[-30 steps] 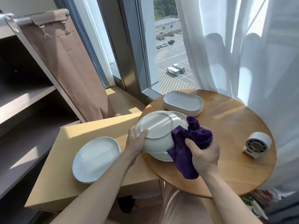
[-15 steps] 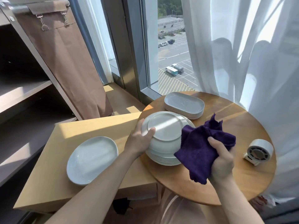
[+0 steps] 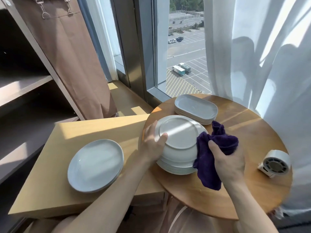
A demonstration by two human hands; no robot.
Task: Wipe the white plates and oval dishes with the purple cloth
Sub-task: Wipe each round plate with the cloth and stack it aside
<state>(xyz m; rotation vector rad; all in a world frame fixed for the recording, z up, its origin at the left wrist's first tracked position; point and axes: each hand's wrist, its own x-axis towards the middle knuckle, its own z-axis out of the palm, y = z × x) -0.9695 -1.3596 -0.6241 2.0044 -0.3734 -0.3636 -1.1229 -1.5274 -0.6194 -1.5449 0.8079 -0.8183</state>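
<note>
Sunlit glass fills the window behind the round wooden tabletop, and a sheer white curtain hangs along its far and right edge. Left of the round tabletop stands a dark shelf unit with a brown fabric cover clipped over it. A lower rectangular pale-wood tabletop is tucked under its left edge and carries a short stack of white plates.

On the round tabletop's left part sits a taller plate stack. Over it is an upturned white plate, foot ring up. Oval dishes are stacked at the far edge, and a small white fan sits near the right edge.

The left hand grips the upturned plate's left rim, thumb on its base. The right hand has its fingers clamped on the purple cloth, which touches that plate's right rim.
</note>
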